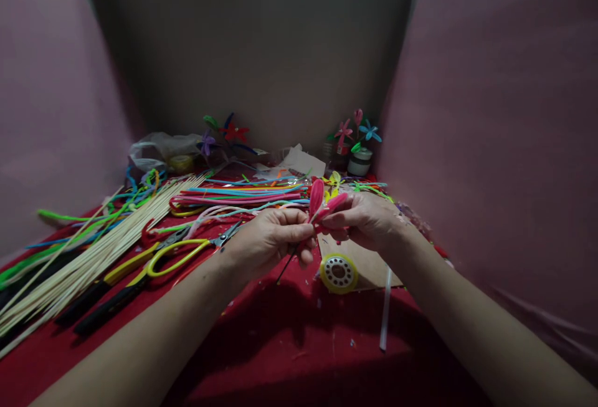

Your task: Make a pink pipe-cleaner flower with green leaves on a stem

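My left hand (271, 240) and my right hand (362, 219) meet above the red cloth (280, 344), both pinched around a pink pipe-cleaner flower (319, 201) whose looped petals stick up between them. A thin dark stem (286, 268) hangs down from under my left fingers. Just below the hands lies a yellow tape roll (339, 272) on a piece of brown card (369, 267).
Yellow-handled scissors (180, 254), dark-handled pliers (107, 304) and a sheaf of bamboo skewers (88, 251) lie at the left. Coloured pipe cleaners (243, 194) spread behind. Finished flowers stand in a small pot (359, 156) and at back left (228, 133). A white stick (385, 307) lies right.
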Demonstrator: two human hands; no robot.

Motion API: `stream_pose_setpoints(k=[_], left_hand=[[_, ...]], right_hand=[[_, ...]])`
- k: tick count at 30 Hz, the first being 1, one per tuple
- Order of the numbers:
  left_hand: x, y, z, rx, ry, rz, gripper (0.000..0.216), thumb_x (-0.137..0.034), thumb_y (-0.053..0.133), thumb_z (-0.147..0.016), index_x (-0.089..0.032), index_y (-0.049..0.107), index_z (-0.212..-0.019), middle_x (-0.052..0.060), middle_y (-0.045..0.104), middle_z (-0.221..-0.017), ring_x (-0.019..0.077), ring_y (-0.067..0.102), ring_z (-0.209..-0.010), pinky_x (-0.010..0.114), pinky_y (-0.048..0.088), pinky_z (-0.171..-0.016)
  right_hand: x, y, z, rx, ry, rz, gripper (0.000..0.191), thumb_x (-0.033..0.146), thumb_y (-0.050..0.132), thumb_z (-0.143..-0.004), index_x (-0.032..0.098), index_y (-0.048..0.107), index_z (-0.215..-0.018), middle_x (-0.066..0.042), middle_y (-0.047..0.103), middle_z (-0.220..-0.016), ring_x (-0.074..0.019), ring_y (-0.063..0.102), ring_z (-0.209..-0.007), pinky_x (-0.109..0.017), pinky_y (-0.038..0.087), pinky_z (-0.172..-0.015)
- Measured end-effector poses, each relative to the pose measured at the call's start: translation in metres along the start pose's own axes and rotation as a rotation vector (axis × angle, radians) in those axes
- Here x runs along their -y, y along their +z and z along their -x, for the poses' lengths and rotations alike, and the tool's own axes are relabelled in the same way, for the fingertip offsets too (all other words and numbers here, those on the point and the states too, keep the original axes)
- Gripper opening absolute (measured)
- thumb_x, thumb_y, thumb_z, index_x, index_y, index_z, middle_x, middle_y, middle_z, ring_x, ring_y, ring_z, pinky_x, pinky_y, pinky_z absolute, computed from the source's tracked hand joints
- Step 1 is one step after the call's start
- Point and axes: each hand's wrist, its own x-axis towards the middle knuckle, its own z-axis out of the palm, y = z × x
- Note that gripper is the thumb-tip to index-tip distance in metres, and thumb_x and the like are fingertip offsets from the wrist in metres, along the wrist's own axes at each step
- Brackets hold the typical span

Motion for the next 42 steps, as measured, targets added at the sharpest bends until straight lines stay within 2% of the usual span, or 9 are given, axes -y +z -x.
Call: stream_pose_setpoints(k=[3,6,11,14,17,22,28,37,42], left_hand=[[-0.001,0.001,-0.001,-0.048,0.055,0.002,0.013,-0.021,0.065,-0.073,-0.010,0.060,-0.068,0.001,0.060,-0.061,0.0085,0.056,-0.047,0.021,0.046,-0.048],[-0.002,0.000,-0.001,-0.084,0.097,-0.010,0.011,-0.021,0.064,-0.073,-0.011,0.062,-0.071,0.001,0.060,-0.062,0.0085,0.056,-0.049,0.021,0.045,-0.049],[-0.001,0.000,-0.002,-0.105,0.146,-0.025,0.010,-0.020,0.062,-0.075,-0.012,0.061,-0.069,0.001,0.060,-0.061,0.0082,0.055,-0.050,0.020,0.043,-0.050],[0.000,0.001,-0.003,-0.121,0.179,-0.042,0.011,-0.019,0.062,-0.075,-0.013,0.060,-0.066,0.000,0.059,-0.059,0.0083,0.054,-0.050,0.021,0.042,-0.051],[0.000,0.005,-0.002,-0.160,0.211,-0.069,0.011,-0.020,0.063,-0.074,-0.014,0.060,-0.065,0.000,0.060,-0.058,0.0090,0.054,-0.050,0.022,0.041,-0.052],[0.000,0.009,0.001,-0.226,0.259,-0.197,0.010,-0.020,0.063,-0.074,-0.015,0.060,-0.066,0.000,0.061,-0.056,0.0098,0.054,-0.051,0.024,0.041,-0.057],[-0.002,0.008,0.002,-0.324,0.319,-0.228,0.013,-0.022,0.062,-0.075,-0.015,0.059,-0.064,0.000,0.062,-0.056,0.0095,0.053,-0.052,0.023,0.041,-0.058],[-0.004,0.000,-0.003,-0.510,0.383,-0.203,0.013,-0.025,0.062,-0.075,-0.014,0.058,-0.068,0.000,0.062,-0.059,0.0099,0.055,-0.053,0.024,0.041,-0.056],[-0.003,-0.005,-0.007,-0.576,0.418,-0.143,0.011,-0.023,0.063,-0.074,-0.014,0.058,-0.071,0.000,0.062,-0.061,0.0097,0.055,-0.054,0.023,0.041,-0.056]], right_hand=[[0.002,-0.002,0.006,-0.066,-0.032,-0.043,0.018,0.025,0.070,-0.066,0.015,0.068,-0.081,0.001,0.059,-0.060,-0.0055,0.044,-0.044,-0.021,0.035,-0.044],[0.003,-0.008,0.029,-0.305,-0.131,0.123,0.022,0.030,0.066,-0.069,0.016,0.067,-0.086,0.000,0.058,-0.065,-0.0091,0.049,-0.052,-0.023,0.040,-0.049],[-0.018,-0.039,0.094,-0.839,-0.206,1.099,0.026,0.028,0.049,-0.076,0.014,0.065,-0.091,-0.011,0.062,-0.085,-0.0209,0.055,-0.073,-0.035,0.045,-0.064],[-0.038,-0.061,0.123,-0.886,-0.073,1.634,0.037,0.022,0.046,-0.076,0.011,0.060,-0.108,-0.016,0.060,-0.101,-0.0290,0.053,-0.090,-0.043,0.043,-0.077],[-0.052,-0.076,0.132,-0.818,0.140,1.788,0.042,0.020,0.043,-0.077,0.010,0.055,-0.115,-0.017,0.060,-0.099,-0.0289,0.054,-0.086,-0.041,0.044,-0.073],[-0.059,-0.084,0.121,-0.696,0.145,1.717,0.051,0.017,0.043,-0.075,0.013,0.045,-0.126,-0.013,0.059,-0.094,-0.0256,0.054,-0.085,-0.037,0.044,-0.072],[-0.052,-0.078,0.118,-0.847,-0.024,1.509,0.041,0.015,0.047,-0.067,0.012,0.058,-0.107,-0.016,0.059,-0.094,-0.0266,0.057,-0.081,-0.037,0.046,-0.067],[0.007,-0.018,0.076,-0.620,-0.179,0.212,0.021,0.036,0.064,-0.070,0.018,0.065,-0.080,-0.008,0.064,-0.073,-0.0155,0.053,-0.054,-0.030,0.044,-0.048],[0.011,-0.011,0.043,-0.492,-0.234,0.405,0.021,0.039,0.060,-0.077,0.020,0.067,-0.082,-0.005,0.061,-0.065,-0.0144,0.049,-0.052,-0.028,0.036,-0.044]])
